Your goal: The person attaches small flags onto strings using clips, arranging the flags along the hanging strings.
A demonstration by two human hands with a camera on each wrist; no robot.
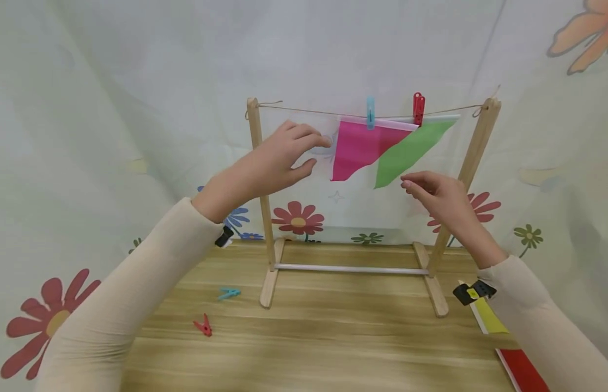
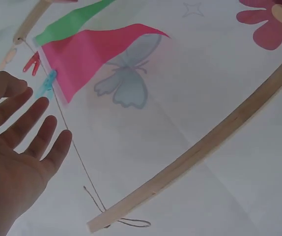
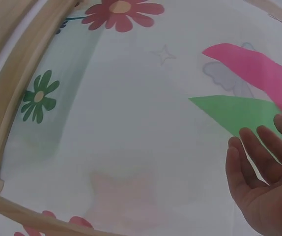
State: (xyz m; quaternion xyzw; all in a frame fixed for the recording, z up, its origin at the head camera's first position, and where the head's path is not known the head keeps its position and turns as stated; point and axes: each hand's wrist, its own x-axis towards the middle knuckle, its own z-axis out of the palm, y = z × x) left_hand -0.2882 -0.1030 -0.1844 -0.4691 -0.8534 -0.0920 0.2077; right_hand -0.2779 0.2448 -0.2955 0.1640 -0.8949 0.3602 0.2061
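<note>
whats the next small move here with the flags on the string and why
Probably lower the left hand to the table and pick up the loose blue peg. The pink flag and green flag already hang pegged on the string, both hands look empty, and the string's left stretch is bare. The right hand hovers near the green flag.

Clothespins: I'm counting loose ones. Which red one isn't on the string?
The red clothespin lying on the wooden table, near the blue one.
</note>
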